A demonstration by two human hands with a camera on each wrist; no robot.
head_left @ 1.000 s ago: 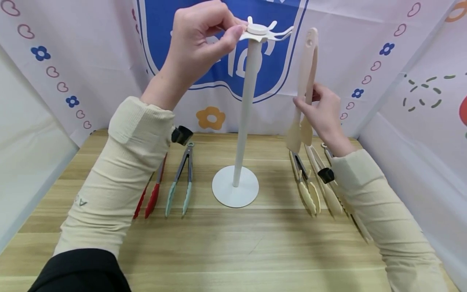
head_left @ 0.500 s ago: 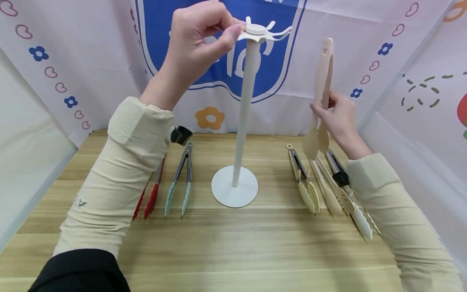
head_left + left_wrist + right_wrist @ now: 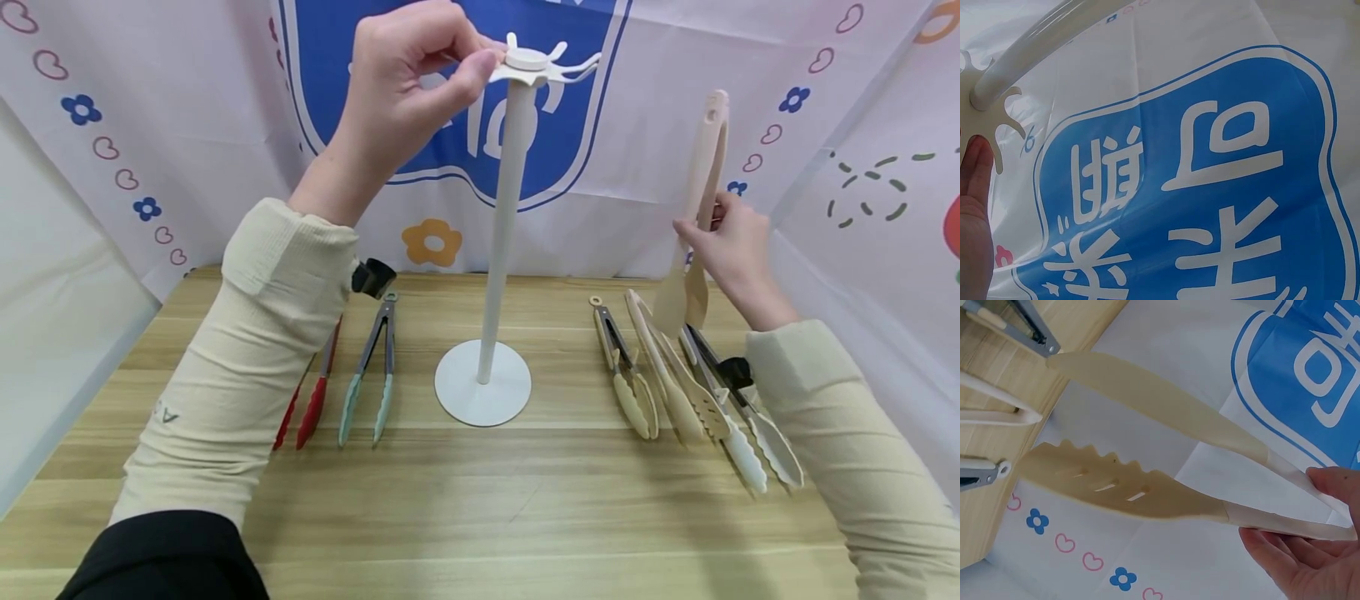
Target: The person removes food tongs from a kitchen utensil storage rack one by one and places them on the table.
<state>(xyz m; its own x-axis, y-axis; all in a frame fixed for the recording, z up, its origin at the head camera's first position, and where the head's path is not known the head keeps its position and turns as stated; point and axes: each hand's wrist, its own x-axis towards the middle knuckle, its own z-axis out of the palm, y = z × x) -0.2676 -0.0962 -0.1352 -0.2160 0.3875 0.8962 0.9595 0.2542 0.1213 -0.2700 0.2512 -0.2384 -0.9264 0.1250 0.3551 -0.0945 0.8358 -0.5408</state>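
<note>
My left hand (image 3: 423, 71) pinches one arm of the hooked top (image 3: 528, 63) of a white utensil stand; its fingers reach that hook in the left wrist view as well. The stand's pole (image 3: 506, 217) rises from a round base (image 3: 482, 383) on the table. In my right hand (image 3: 731, 250) a pair of beige tongs (image 3: 705, 175) is held upright by both arms, hinge end up, above the back right of the table. The right wrist view shows the tongs' ends apart, one smooth (image 3: 1147, 394), the other slotted with a wavy edge (image 3: 1104, 481).
Tongs with cream tips (image 3: 630, 383), another beige pair (image 3: 667, 375) and grey-handled tongs with pale tips (image 3: 738, 454) lie on the right of the wooden table (image 3: 480, 517). Mint-tipped tongs (image 3: 386, 358) and red tongs (image 3: 318, 404) lie left of the stand. A printed cloth (image 3: 300, 167) hangs behind.
My right hand has carried the beige tongs rightward and slightly down, away from the stand. More of the tongs lying at the right now shows. The left hand stays on the stand's top.
</note>
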